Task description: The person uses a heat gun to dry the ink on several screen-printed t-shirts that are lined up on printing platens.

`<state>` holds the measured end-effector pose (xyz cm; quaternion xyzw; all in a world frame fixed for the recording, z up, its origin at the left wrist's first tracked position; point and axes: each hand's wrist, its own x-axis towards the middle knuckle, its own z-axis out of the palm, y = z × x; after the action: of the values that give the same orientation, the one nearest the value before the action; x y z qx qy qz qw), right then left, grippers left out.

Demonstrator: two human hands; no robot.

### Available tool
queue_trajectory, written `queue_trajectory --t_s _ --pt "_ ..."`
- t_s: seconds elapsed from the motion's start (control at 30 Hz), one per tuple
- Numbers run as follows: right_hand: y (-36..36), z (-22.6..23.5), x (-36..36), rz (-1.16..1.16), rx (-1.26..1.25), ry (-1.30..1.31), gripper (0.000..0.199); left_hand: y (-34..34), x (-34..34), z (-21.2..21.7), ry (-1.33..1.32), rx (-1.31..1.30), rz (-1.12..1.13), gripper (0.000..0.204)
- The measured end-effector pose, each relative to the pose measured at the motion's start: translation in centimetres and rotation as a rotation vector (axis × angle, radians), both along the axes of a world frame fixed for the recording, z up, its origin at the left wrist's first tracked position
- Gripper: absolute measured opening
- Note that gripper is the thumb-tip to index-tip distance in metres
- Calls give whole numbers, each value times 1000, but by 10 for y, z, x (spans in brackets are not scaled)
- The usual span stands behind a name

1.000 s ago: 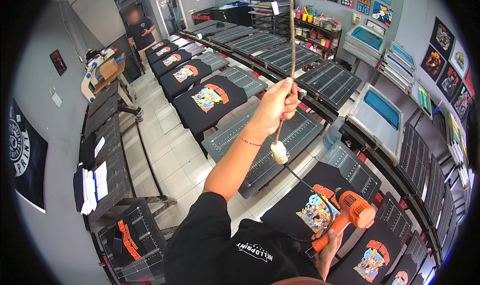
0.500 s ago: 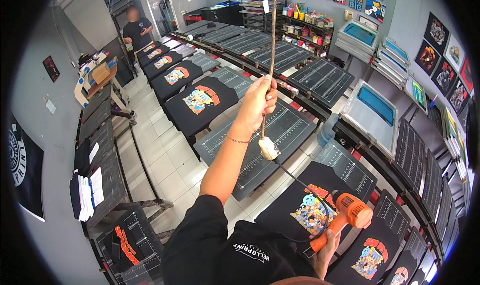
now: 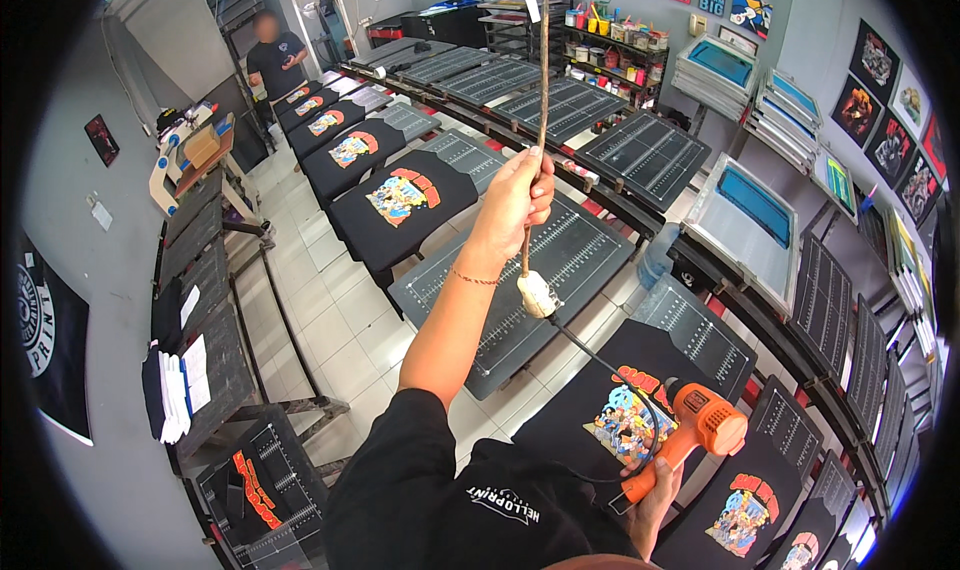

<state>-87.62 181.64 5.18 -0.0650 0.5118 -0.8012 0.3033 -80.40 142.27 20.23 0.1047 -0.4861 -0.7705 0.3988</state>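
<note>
My left hand (image 3: 515, 202) is closed around a hanging cord (image 3: 543, 80), with the arm stretched forward. Just below the fist dangles a whitish, worn socket (image 3: 539, 296). A black cable (image 3: 590, 355) runs from it down to an orange heat gun (image 3: 690, 425). My right hand (image 3: 655, 500) grips the heat gun by its handle, at the lower right. Beneath and beside the gun lie black T-shirts with colourful prints: one printed shirt (image 3: 560, 410) to its left, another printed shirt (image 3: 735, 515) below it. The right fingers are partly hidden behind the handle.
A bare printing board (image 3: 450, 320) lies under my left arm. Further printed black shirts (image 3: 440, 195) line the row beyond. A framed screen (image 3: 740, 220) leans on the rail at right. Another person (image 3: 275, 60) stands at the far left. A dark bench (image 3: 215, 370) runs along the left wall.
Almost nothing differs. Both hands keep their grip on the cord and the heat gun; the view has shifted very slightly.
</note>
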Motion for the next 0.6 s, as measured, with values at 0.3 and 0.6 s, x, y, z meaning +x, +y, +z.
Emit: queue_trajectory --t_s 0.3,0.6 --pt "-1 3 1 7 8 -7 50 0 2 1 -7 6 -2 30" --pt "0 -3 0 2 16 -5 38 -1 2 -3 -5 16 8 29"
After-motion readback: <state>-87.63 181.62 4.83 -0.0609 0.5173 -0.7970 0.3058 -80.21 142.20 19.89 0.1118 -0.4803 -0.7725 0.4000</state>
